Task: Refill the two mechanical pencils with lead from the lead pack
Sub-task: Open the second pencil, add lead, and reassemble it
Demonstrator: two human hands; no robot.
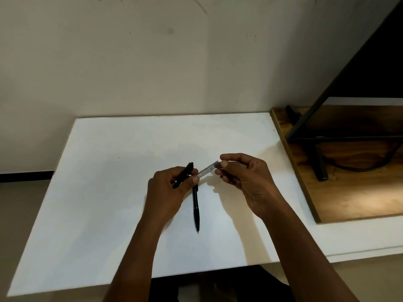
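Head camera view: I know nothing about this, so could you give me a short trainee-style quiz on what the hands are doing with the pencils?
1. Which thing do the left hand and the right hand both pinch, one at each end?
2. True or false: the left hand holds nothing else.
3. Where is the second pencil? A: lying on the white table. B: on the floor. C: in the right hand.

Key: 1, the lead pack. 2, false: its fingers also grip a black pencil. 3, A.
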